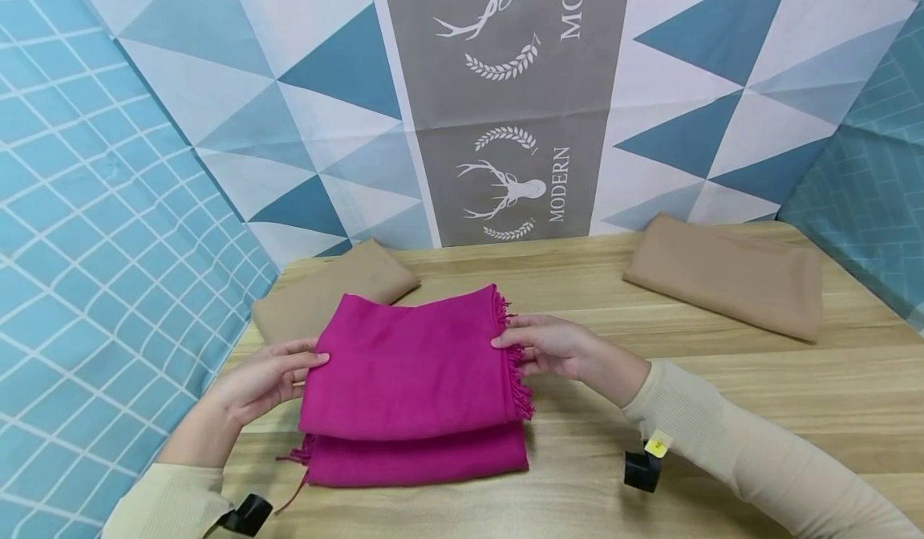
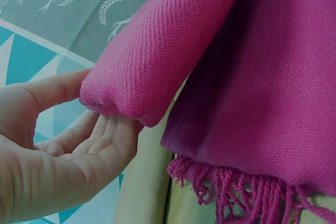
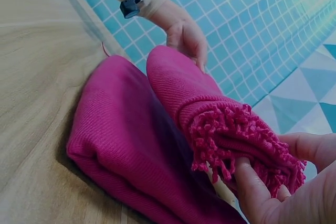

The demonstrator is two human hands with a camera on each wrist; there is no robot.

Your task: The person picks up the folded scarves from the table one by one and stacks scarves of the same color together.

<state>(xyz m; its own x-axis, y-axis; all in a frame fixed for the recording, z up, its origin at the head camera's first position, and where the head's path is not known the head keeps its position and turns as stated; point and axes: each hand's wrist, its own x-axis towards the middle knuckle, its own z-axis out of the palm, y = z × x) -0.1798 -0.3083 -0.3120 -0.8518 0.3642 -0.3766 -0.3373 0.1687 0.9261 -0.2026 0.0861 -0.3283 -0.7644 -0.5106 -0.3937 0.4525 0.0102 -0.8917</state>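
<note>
A magenta fringed scarf [image 1: 411, 362], folded into layers, is held between both hands over the table. Its upper layer is raised off the lower folded part [image 3: 121, 145], which rests on the wood. At the left edge my left hand [image 1: 270, 374] pinches the raised layer, thumb on top and fingers beneath, as the left wrist view shows. On the other side my right hand [image 1: 552, 349] grips the fringed edge [image 3: 226, 135], with the thumb above and fingers under the fold. Loose fringe [image 2: 247, 192] hangs from the lower part near my left hand.
Behind the scarf at the left lies a folded brown cloth [image 1: 310, 290]. Another folded brown cloth [image 1: 729, 278] lies at the back right of the wooden table [image 1: 577, 459]. Patterned fabric [image 1: 505, 106] stands behind the table, and a blue gridded sheet [image 1: 108, 242] borders its left side.
</note>
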